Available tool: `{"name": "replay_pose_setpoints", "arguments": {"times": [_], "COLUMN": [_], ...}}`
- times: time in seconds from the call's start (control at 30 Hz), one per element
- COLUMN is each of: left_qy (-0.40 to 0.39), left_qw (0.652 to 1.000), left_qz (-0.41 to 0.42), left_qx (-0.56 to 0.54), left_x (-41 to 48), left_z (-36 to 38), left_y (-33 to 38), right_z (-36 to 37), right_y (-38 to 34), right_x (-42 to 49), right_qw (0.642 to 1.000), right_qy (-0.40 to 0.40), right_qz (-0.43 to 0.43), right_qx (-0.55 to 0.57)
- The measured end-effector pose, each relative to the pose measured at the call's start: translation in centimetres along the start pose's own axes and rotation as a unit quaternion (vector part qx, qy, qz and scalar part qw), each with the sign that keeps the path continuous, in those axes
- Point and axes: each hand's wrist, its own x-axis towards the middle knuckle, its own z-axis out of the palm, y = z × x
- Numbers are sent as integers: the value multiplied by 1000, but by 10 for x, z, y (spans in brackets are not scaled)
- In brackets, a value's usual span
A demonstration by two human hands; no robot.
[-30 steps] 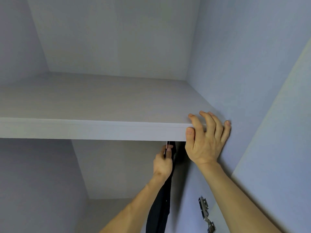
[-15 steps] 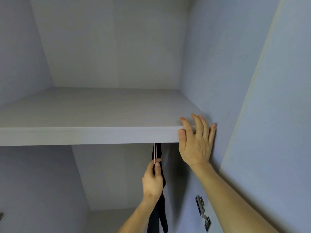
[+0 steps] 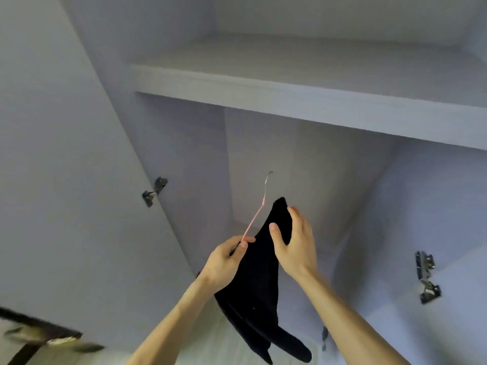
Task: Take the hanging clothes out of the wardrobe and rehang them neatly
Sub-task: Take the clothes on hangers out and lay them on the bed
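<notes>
Garment, hanger now outside wardrobe

The black cloth garment is matt and soft, with a slightly fuzzy nap. The thin pink hanger looks smooth and coated, its hook bare shiny metal. The pale grey wardrobe shelf is matt with faint wood grain. The metal door hinge gleams.

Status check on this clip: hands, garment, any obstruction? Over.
Left hand pinches thin pink wire hanger; right hand grips black fabric garment near its top. Garment droops below both hands, hanger hook free in air. No obstruction seen.
</notes>
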Motion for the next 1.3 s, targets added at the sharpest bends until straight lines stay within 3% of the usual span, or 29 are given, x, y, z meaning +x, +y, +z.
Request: {"name": "replay_pose_setpoints", "arguments": {"times": [0.17,0.3,0.4,0.6,0.77,0.87,1.0,1.13,1.3], "left_qy": [14,79,149,301,422,520,631,688,757], "left_qw": [998,988,967,897,831,767,678,621,534], "left_qz": [-57,-129,-201,-320,-350,-360,-360,-359,-344], "left_qx": [-21,-45,-45,-51,-99,-109,-113,-106,-151], "left_x": [-118,-229,-321,-463,-524,-543,-570,-595,-629], "left_z": [-40,-55,-53,-27,6,21,39,60,96], "left_y": [-49,-95,-127,-138,-122,-107,-82,-55,-32], "right_z": [59,102,130,153,145,133,123,127,150], "right_y": [-61,-105,-131,-179,-212,-236,-272,-288,-285], "right_x": [-37,-103,-168,-286,-376,-413,-441,-456,-484], "right_qw": [975,913,855,736,633,573,499,430,474], "right_qy": [-207,-386,-471,-507,-480,-448,-526,-612,-680], "right_qz": [-76,-133,-216,-447,-606,-685,-681,-633,-525], "right_qx": [35,23,-28,-43,-23,40,103,198,193]}}
